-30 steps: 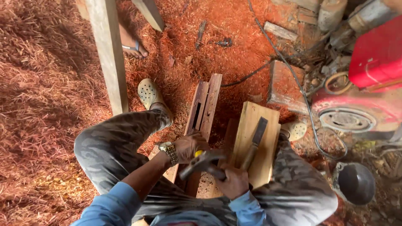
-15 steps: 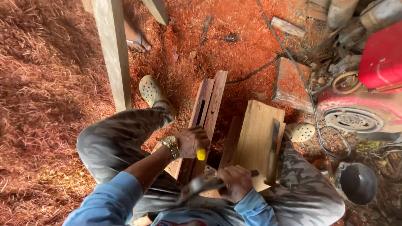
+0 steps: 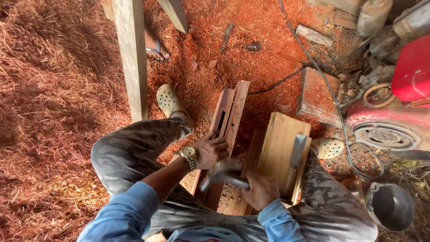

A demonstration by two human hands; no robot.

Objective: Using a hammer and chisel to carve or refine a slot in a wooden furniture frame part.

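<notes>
Left hand (image 3: 211, 150) fingers pinch chisel against slotted beam (image 3: 226, 121). Right hand (image 3: 260, 190) grips hammer (image 3: 224, 172) handle, beside beam (hard, heavy wood; hold handle end).

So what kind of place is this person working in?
Most likely a rough woodworking or carpentry shop. Red sawdust and shavings cover the floor, the left hand steadies a mortised wood piece while the right hand grips a hammer, and a red machine stands nearby.

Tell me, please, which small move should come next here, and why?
Probably bring the hammer down onto the tool under the left hand. The right hand holds the hammer raised and blurred beside it, and the left hand rests on the slotted wooden piece, its tool hidden.
</notes>
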